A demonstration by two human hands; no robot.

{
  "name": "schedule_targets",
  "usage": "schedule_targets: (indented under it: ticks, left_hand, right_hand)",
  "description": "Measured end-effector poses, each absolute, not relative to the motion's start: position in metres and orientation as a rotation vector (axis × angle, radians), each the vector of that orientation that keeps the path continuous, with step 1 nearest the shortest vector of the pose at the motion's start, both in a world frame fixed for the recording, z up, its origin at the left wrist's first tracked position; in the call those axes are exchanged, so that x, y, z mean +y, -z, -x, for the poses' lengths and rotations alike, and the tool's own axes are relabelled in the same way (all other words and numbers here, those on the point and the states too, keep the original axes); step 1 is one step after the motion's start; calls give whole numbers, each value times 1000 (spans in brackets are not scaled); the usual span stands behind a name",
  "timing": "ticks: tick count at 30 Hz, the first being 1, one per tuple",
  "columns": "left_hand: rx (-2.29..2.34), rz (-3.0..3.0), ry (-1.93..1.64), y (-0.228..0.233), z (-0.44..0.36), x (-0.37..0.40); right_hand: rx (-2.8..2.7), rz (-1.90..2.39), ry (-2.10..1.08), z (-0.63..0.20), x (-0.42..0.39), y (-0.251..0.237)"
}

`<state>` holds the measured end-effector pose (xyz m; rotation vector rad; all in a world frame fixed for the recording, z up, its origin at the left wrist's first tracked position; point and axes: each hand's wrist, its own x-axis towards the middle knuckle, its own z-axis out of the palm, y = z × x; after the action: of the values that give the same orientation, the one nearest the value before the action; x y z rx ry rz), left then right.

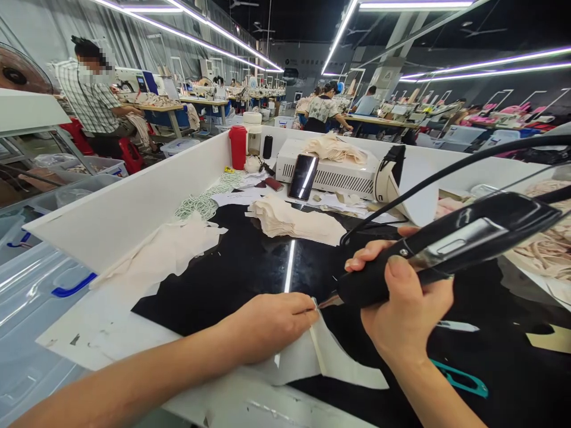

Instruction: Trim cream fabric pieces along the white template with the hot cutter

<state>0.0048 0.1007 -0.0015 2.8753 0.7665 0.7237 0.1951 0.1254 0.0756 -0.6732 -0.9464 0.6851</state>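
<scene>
My right hand [401, 297] is wrapped around a black corded handheld tool [428, 249] with a silver lever and a narrow metal tip. That tip points left and meets, or nearly meets, the edge by my left fingertips. My left hand [276, 327] is closed in a pinch on a pale fabric piece [348, 362], which hangs toward the table's front edge with a cream strip along it. My fingers hide the exact pinched spot. Beneath lies a black work surface [241, 279]. A stack of cream fabric pieces [294, 220] rests beyond my hands.
Loose cream fabric [165, 249] and tangled green-white cord [198, 205] lie left. At the back are a phone [304, 177], a white vented box [330, 169] and a red cup [238, 147]. A teal cutter [464, 380] is near my right forearm. Co-workers sit beyond the white partition [134, 202].
</scene>
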Motion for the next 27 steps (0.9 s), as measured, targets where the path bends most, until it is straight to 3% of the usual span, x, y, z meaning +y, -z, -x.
schedule_targets:
  ticks: [27]
  left_hand:
    - [764, -2882, -722, 0, 4, 103]
  right_hand:
    - [-973, 691, -679, -197, 113, -77]
